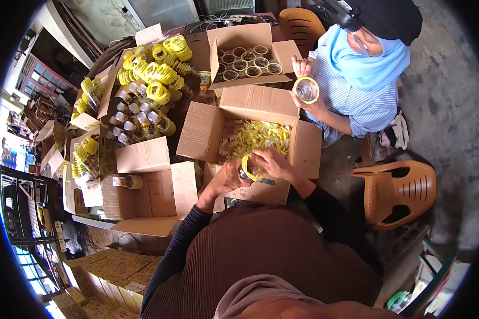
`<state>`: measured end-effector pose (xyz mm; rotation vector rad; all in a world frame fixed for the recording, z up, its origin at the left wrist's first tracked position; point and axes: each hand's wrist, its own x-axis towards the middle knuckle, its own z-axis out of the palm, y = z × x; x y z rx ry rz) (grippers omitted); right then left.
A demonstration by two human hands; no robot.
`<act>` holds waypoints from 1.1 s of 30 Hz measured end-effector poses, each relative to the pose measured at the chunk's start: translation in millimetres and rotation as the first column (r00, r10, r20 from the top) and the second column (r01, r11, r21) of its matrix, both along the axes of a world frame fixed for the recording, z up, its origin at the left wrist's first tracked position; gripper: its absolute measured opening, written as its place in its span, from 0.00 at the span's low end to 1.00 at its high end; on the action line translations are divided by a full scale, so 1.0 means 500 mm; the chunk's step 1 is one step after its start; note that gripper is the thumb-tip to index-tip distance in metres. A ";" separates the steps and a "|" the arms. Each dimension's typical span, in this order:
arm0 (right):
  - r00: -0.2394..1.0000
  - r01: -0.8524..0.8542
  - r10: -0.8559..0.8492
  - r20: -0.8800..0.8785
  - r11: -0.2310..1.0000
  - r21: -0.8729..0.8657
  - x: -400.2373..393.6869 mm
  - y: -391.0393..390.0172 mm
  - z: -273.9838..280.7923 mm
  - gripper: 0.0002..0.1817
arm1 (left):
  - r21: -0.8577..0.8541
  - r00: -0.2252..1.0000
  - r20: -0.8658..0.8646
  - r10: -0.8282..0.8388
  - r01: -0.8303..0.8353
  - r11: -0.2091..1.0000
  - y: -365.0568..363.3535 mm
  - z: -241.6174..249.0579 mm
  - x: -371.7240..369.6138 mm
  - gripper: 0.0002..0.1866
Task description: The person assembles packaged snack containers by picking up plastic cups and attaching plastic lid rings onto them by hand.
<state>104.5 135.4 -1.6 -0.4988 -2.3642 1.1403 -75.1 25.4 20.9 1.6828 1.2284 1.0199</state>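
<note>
My left hand (230, 177) is wrapped around a clear plastic cup with a yellow rim (245, 173), held tilted over the near edge of an open cardboard box. At the cup's far side my right hand (272, 162) is closed, its fingers bent at the rim; what exactly they pinch is too small to tell. Beneath both hands, the box (258, 101) holds a heap of yellow and clear plastic scraps (261, 135).
Across the table a person (356, 80) holds a similar yellow-rimmed cup (306, 90). Another carton (238, 38) contains several dark-filled cups. Stacked yellow-rimmed cups (157, 69) and clear-topped bottles (138, 119) fill the left side. An orange plastic chair (375, 196) stands at right.
</note>
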 end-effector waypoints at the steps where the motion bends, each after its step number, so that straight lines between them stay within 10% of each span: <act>1: 1.000 0.004 -0.004 -0.001 1.000 0.000 -0.002 -0.002 -0.011 0.08 | 0.001 0.994 -0.056 0.095 -0.095 0.995 -0.003 0.010 0.013 0.21; 6: 0.951 0.098 -0.110 -0.290 0.994 -0.054 -0.023 0.004 -0.107 0.08 | -0.072 0.899 -0.359 0.250 -0.293 0.953 -0.001 -0.024 0.037 0.25; 8: 0.824 0.533 -0.533 -0.193 0.844 -0.056 -0.001 0.057 -0.190 0.12 | 0.051 0.871 -0.384 0.305 -0.310 0.949 -0.019 -0.033 0.042 0.27; 10: 0.826 0.337 -0.559 -0.072 0.592 -0.732 0.076 0.131 -0.194 0.16 | 0.140 0.807 -0.460 0.370 -0.346 0.928 -0.047 -0.032 0.038 0.34; 11: 0.828 0.331 -0.555 -0.080 0.599 -0.729 0.086 0.139 -0.183 0.16 | 0.148 0.803 -0.461 0.377 -0.349 0.925 -0.050 -0.041 0.025 0.34; 17: 0.974 0.225 -0.221 0.059 0.971 -0.084 0.049 0.019 -0.034 0.13 | -0.108 0.888 -0.352 0.296 -0.352 0.930 -0.032 -0.038 0.006 0.36; 22: 0.982 0.132 -0.164 0.095 0.951 0.279 0.002 -0.028 0.014 0.15 | -0.011 0.868 -0.411 0.280 -0.312 0.950 -0.020 -0.039 0.023 0.31; 33: 0.967 -0.162 0.104 0.232 0.955 0.247 0.010 0.013 0.011 0.13 | -0.122 0.888 -0.449 0.100 -0.172 0.978 -0.029 0.019 0.019 0.34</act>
